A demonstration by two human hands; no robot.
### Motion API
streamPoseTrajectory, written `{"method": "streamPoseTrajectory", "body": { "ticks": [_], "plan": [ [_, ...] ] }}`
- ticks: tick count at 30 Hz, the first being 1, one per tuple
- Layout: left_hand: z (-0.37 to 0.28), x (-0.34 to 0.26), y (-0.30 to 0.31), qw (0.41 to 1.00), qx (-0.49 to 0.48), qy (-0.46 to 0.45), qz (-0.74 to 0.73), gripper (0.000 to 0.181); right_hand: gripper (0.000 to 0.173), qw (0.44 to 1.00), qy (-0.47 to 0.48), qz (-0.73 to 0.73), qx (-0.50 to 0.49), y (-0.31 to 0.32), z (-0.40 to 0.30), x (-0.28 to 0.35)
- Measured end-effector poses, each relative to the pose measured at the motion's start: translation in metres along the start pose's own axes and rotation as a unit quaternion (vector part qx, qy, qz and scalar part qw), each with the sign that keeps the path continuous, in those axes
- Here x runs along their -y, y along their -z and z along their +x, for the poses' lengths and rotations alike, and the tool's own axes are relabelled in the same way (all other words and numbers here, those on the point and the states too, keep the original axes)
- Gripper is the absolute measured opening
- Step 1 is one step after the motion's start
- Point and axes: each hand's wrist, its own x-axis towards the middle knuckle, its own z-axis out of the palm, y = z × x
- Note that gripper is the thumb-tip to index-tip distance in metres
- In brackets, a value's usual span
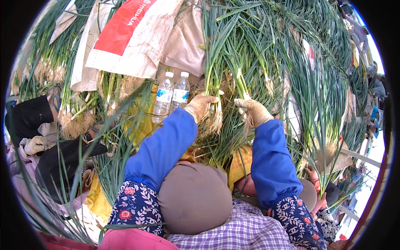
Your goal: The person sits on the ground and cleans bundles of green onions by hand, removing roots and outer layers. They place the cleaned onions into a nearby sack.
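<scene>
My left hand (pixel 201 106), in a pale soiled work glove, is closed on a small bunch of green onions (pixel 215 90) whose stringy roots hang below the fingers. To its right my right hand (pixel 254 111), gloved likewise, grips the root end of more green onion stalks (pixel 241 82); their leaves fan upward. A gap lies between the two hands. Under and around them spreads a deep layer of green onions, leaves and roots. Just left of my left hand lie two clear plastic bottles with white caps (pixel 163 93) (pixel 182 89), side by side.
A white and red woven sack (pixel 128 40) covers onions at the upper left. Yellow sacking (pixel 140 115) shows beneath the bottles. More onion bundles (pixel 331 125) lie at the right. A person in black sleeves (pixel 29 115) is close at the left; other people's hands (pixel 318 200) are at the lower right.
</scene>
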Motion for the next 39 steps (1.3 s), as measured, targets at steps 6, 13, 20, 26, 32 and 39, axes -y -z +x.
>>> {"method": "streamPoseTrajectory", "body": {
  "ticks": [6,13,20,26,32,39],
  "plan": [
    [0.010,0.003,-0.023,0.997,-0.072,-0.010,-0.018,0.031,0.025,0.998,0.041,-0.042,0.008,-0.054,0.007,-0.013],
    [0.015,0.007,-0.006,0.995,-0.057,0.040,0.072,0.028,0.021,0.997,-0.019,0.005,0.070,-0.025,0.040,-0.040],
    [0.013,0.009,0.008,0.991,-0.121,0.052,-0.001,0.016,0.012,0.997,-0.066,-0.038,-0.002,-0.002,0.029,-0.029],
    [0.012,0.016,0.000,0.987,-0.092,-0.004,0.131,0.033,0.024,0.996,0.043,-0.071,0.042,-0.024,0.031,-0.039],
    [0.001,0.008,-0.003,0.978,-0.132,0.007,0.164,0.034,0.026,0.997,0.031,-0.068,0.004,-0.012,0.048,-0.055],
    [0.009,0.019,0.024,0.981,-0.182,-0.007,0.062,0.014,0.024,0.990,-0.005,0.131,0.046,0.018,0.007,-0.013]
  ]
}}
